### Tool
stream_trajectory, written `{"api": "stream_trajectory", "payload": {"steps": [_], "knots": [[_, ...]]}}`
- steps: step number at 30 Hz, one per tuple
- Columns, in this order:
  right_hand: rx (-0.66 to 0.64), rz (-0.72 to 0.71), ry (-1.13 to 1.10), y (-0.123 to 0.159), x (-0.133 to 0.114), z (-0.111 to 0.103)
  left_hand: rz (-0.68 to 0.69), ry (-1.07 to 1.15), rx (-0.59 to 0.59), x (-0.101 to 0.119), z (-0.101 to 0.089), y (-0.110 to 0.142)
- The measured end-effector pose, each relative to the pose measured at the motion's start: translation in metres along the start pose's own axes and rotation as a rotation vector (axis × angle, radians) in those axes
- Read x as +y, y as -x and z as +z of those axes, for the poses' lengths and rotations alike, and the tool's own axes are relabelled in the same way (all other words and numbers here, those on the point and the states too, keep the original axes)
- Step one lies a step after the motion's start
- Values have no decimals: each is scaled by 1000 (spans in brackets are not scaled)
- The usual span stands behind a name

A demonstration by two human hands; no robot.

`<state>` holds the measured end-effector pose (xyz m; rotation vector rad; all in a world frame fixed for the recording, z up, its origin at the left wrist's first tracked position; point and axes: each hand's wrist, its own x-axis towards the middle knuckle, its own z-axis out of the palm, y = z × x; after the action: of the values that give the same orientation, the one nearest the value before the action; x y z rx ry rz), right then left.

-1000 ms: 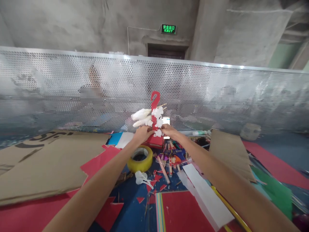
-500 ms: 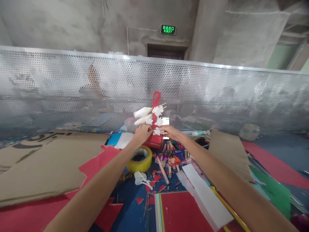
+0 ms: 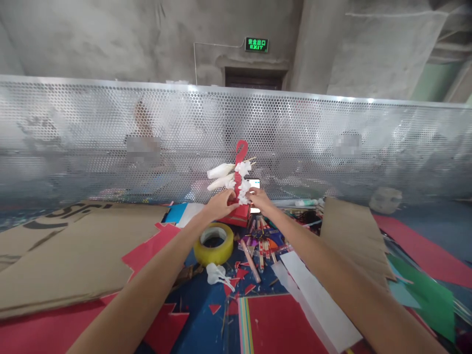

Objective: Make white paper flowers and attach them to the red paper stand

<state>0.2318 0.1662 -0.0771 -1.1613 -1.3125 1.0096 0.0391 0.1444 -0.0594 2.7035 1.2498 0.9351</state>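
Note:
An upright red hook-topped piece [image 3: 241, 152] stands on a red base [image 3: 239, 216] in the middle of the work surface. White flowers [image 3: 243, 168] run down its front, and two long white buds [image 3: 220, 171] stick out to the left. My left hand [image 3: 220, 202] grips the lower part of the red piece from the left, its fingertips partly hidden. On the other side my right hand [image 3: 259, 199] is closed, fingertips pinched at the edge of the lower white flowers. A lit phone [image 3: 255, 184] shows behind my right hand.
A yellow tape roll [image 3: 213, 244], a loose white flower piece [image 3: 217, 275] and red scraps lie nearer me. Cardboard [image 3: 73, 255] covers the left side. Stacked coloured paper [image 3: 280, 324] sits in front, white strips [image 3: 317, 300] beside it. A perforated metal panel [image 3: 177, 128] rises behind.
The red hooked piece has turned and shifted slightly right, so its hook looks narrower. My left hand has moved a little right with it; my right hand's fingers have risen slightly at the flowers.

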Motion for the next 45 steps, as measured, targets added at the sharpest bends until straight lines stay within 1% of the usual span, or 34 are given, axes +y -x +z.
{"api": "stream_trajectory", "payload": {"steps": [4,7,9,12,14,20,23,26,28,31,34,36,39,40,43,45], "knots": [[-22,33,-84,2,3,-8,-4,-85,-76,-10,-5,-2],[-59,73,-144,8,3,-19,54,-194,-123,-20,-11,-3],[-71,111,-159,11,2,-23,92,-213,-180,-25,-15,-2],[-70,141,-140,12,0,-20,104,-217,-240,-26,-19,-2],[-67,136,-125,11,-2,-14,87,-256,-237,-24,-20,-1],[-25,61,-73,6,-11,3,5,-410,-211,-14,-26,2],[-57,41,-35,6,-10,7,17,-419,-218,-14,-30,3],[-75,3,37,6,-4,11,16,-395,-221,-17,-33,3],[-58,-67,140,7,2,12,15,-383,-224,-19,-33,3],[-20,-219,313,8,5,11,14,-362,-226,-22,-32,3],[-89,-368,439,12,2,9,-3,-326,-225,-24,-32,3],[-119,-432,480,15,-2,8,-1,-316,-223,-24,-31,3],[-49,-447,510,17,-4,8,8,-323,-216,-24,-31,3],[-48,-439,523,17,-4,8,10,-330,-216,-23,-31,3],[-114,-418,539,17,-2,7,16,-362,-239,-21,-33,3],[-101,-404,510,18,-3,5,27,-387,-268,-19,-36,3]]}}
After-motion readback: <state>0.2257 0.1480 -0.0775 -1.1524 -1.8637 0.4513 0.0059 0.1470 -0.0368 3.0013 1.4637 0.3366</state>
